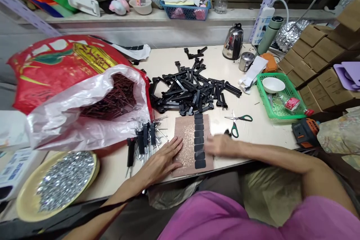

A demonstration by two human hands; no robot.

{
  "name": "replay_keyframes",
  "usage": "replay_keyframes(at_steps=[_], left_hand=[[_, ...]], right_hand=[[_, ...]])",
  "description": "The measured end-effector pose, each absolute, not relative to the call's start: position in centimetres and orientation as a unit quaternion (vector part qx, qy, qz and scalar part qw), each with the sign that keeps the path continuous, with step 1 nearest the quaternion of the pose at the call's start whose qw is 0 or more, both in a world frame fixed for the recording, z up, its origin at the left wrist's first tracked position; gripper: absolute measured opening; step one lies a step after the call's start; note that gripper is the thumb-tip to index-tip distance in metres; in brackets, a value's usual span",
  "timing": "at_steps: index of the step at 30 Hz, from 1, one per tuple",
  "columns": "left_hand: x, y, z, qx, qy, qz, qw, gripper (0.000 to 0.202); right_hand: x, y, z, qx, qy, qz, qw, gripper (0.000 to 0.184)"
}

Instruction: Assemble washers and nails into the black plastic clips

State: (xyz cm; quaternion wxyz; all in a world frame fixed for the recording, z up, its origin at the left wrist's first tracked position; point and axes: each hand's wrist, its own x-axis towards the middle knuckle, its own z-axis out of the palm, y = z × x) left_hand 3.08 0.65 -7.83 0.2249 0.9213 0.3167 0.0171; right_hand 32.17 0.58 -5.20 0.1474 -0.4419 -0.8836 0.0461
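A brown board (185, 146), worn pale on its face, lies at the table's front edge. Down it runs a column of black rounded patches (199, 140). My left hand (164, 157) rests flat on the board's left side, fingers stretched out. Over the right side is my right hand (223, 145), blurred by motion beside the patches; its fingers and anything in them cannot be made out. Behind the board spreads a heap of black plastic parts (188, 86). Several black-handled metal rods (144, 138) lie left of the board. Green-handled scissors (236, 122) lie open to its right.
At left are a red bag (56, 78) of dark screws or nails and a yellow bowl (22, 202) of small shiny metal pieces. A green basket (281, 117), an orange-and-black battery (306, 132) and stacked cartons (323, 52) stand right. A metal kettle (233, 41) is behind.
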Motion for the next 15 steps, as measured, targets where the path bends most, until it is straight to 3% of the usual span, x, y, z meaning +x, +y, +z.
replay_keyframes(at_steps=[3,10,13,15], left_hand=[[3.1,0.7,-7.9,0.924,0.316,0.006,0.216,0.062],[3.2,0.8,-7.9,0.929,0.314,0.01,0.195,0.063],[3.2,0.9,-7.9,0.93,0.313,0.008,0.193,0.062],[3.3,0.9,-7.9,0.928,0.316,0.002,0.196,0.062]], right_hand=[[32.2,-1.7,-5.4,-0.288,-0.944,0.053,0.156,0.033],[33.1,5.7,-5.9,-0.46,-0.879,-0.006,0.128,0.025],[32.2,4.8,-6.1,-0.45,-0.886,-0.033,0.107,0.029],[31.8,2.6,-6.2,-0.358,-0.926,-0.042,0.112,0.033]])
